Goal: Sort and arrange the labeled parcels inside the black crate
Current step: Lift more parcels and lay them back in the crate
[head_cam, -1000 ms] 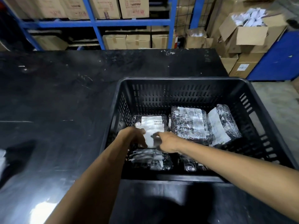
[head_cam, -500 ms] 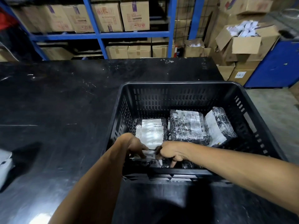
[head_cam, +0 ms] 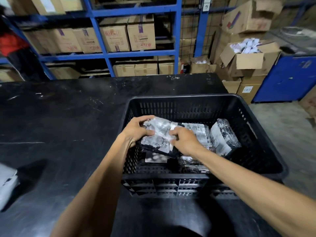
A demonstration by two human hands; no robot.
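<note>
Head view: both hands inside the black crate (head_cam: 266, 134), holding one parcel (head_cam: 158, 132) raised above the others. Left hand (head_cam: 138, 130) wraps the parcel's left end, fingers over the top, thumb along the near side. Right hand (head_cam: 185, 140) pinches its right edge. Parcel is dark goods in shiny clear wrap with a white label; print blurred, unreadable. It sits at the crate's left half, tilted, above a flat parcel (head_cam: 156, 157) on the crate floor. Behind the right hand lies another wrapped parcel (head_cam: 200, 130), flat. Further right a fourth parcel (head_cam: 224, 137) leans on its edge, white label facing left. One more parcel (head_cam: 189, 161) shows partly under the right forearm, near the front wall.

Crate has slotted walls and stands on a black table (head_cam: 59, 125), scuffed and glossy, at its right side. White bag (head_cam: 7, 183) lies at the table's left edge. Behind: blue shelving (head_cam: 142, 53) loaded with brown cartons (head_cam: 126, 36). To the right, an open carton (head_cam: 248, 57) full of white packets, more stacked cartons, a blue cabinet (head_cam: 290, 77), grey concrete floor (head_cam: 287, 134).
</note>
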